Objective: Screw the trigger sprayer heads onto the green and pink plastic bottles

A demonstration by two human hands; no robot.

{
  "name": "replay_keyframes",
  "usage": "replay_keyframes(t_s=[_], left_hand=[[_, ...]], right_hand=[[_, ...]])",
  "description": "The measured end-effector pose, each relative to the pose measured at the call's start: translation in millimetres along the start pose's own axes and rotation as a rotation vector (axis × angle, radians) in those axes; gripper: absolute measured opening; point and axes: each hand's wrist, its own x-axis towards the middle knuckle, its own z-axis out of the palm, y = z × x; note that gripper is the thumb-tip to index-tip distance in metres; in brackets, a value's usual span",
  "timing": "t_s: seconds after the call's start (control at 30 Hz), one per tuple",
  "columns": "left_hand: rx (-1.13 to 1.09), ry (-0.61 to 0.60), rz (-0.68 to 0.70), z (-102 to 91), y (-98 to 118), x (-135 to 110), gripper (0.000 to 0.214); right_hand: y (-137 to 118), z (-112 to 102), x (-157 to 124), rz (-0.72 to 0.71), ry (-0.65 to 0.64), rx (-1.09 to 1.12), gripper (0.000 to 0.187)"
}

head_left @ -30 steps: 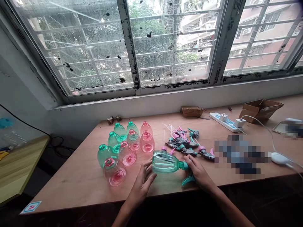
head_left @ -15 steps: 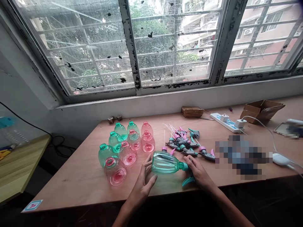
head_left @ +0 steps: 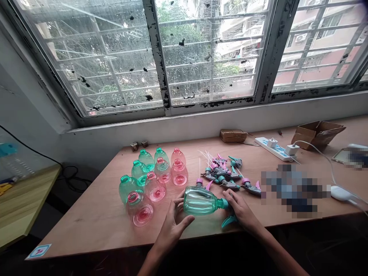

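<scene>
A clear green spray bottle lies sideways just above the table's front part, its base to the left and its neck to the right. My left hand cups the base end, fingers partly hidden behind it and thumb stretched out below. At the neck, my right hand is closed round the spray head; its teal trigger points down below the fingers. Most of the head is hidden by that hand. Beyond the bottle lies a pile of grey, pink and teal spray heads with white tubes.
Several open green bottles and pink bottles stand grouped on the wooden table at left. A power strip, a cardboard box and a white mouse-like object with a cable are at right.
The bottle's base end has dipped slightly towards me. My left thumb has stretched a little further right beneath it. My right hand stays nearly still at the neck.
</scene>
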Motion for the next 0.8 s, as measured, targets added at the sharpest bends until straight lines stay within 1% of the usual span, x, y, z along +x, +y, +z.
replay_keyframes(t_s=[0.1,0.2,0.3,0.43,0.47,0.6,0.67,0.73,0.8], left_hand=[[0.012,0.009,0.004,0.4,0.6,-0.3,0.026],[0.058,-0.004,0.025,0.1,-0.1,-0.1,0.032],[0.069,-0.017,0.012,-0.6,0.3,-0.6,0.037],[0.068,-0.023,-0.01,0.3,2.9,-2.3,0.026],[0.078,-0.027,-0.007,0.7,3.4,-2.9,0.026],[0.147,-0.044,0.043,1.0,4.2,-4.9,0.038],[0.152,-0.063,0.035,0.6,4.8,-5.5,0.043],[0.13,-0.071,0.008,0.4,5.9,-5.7,0.042],[0.114,-0.061,-0.001,0.9,7.1,-5.7,0.036]], right_hand=[[-0.2,-0.2,0.5,-0.002,0.0,-0.009,0.043],[-0.7,0.1,0.3,-0.001,-0.003,-0.01,0.042],[-0.8,0.4,0.1,-0.003,-0.003,-0.014,0.043],[-0.5,0.4,0.5,-0.001,-0.008,-0.017,0.043],[-0.6,0.4,0.5,0.001,-0.009,-0.015,0.043],[-1.4,0.4,0.2,0.0,-0.001,-0.008,0.042],[-1.5,0.6,-0.3,-0.003,0.006,-0.005,0.041],[-1.0,0.7,-0.7,-0.002,0.009,-0.003,0.041],[0.0,0.7,-0.8,0.003,0.006,-0.001,0.041]])
